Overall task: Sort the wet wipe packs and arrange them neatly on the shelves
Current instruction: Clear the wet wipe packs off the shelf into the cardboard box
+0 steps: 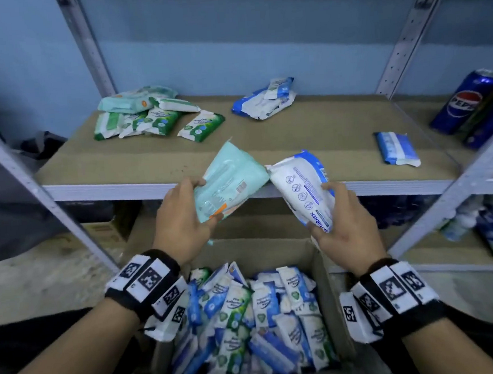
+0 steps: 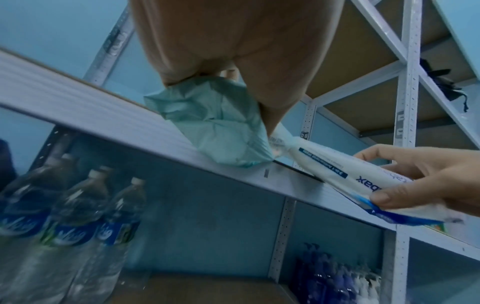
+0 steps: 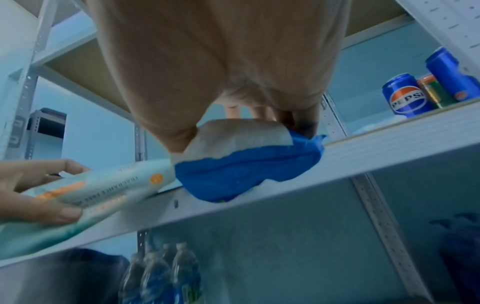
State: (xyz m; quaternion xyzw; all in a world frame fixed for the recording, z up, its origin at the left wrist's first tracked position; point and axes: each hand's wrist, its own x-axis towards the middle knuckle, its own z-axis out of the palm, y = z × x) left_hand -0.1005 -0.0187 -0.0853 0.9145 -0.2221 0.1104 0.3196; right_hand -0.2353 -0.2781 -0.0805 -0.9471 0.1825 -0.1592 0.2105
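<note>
Both forearms reaching forward over the cardboard box point(image 1: 324, 272), wrists banded with marker straps, hands raised at the front edge of the shelf point(image 1: 98, 191).

Left hand point(image 1: 180, 221) palm turned inward, fingers curled round the lower end of the mint-green pack point(image 1: 228, 182), thumb on its near face, fingertips wrapped over the far edge. Pack tilted, upper end leaning up and right over the shelf lip.

Right hand point(image 1: 344, 223) gripping the white-and-blue pack point(image 1: 302, 186) by its lower end, thumb on the printed face, fingers behind. Pack tilted up and left, printed back side facing the head camera.

Top corners of the two packs meeting or almost meeting above the shelf edge; actual contact not resolvable.

On the shelf: green-pack pile point(image 1: 145, 115) back left, blue-pack pile point(image 1: 265, 101) back centre, single blue pack point(image 1: 397, 148) lying flat front right. Pepsi cans point(image 1: 465, 101) on the neighbouring shelf to the right.

Box below the hands filled with mixed blue and green wipe packs point(image 1: 249, 319), standing on edge and jumbled.

Water bottles point(image 2: 72, 205) on the lower level, seen from the left wrist view.
</note>
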